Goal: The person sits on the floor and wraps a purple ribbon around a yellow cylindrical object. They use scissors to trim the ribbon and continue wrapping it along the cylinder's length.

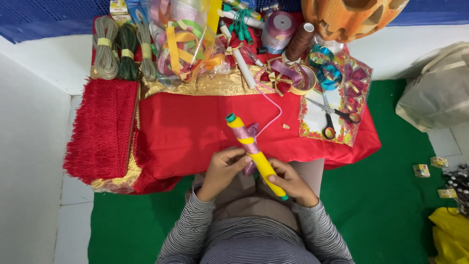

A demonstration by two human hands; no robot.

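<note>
Three cord hanks (pixel 124 49), one scissors (pixel 337 117), two thread spools (pixel 288 32).

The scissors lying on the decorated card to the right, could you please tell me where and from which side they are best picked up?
Grip the scissors at the looped handles, which lie at the near end, one red, one yellow. The blades point away toward the far left, so come in from the near side, probably with the right hand, which is nearer. They lie flat on the card, apart from the ribbon loops.
</note>
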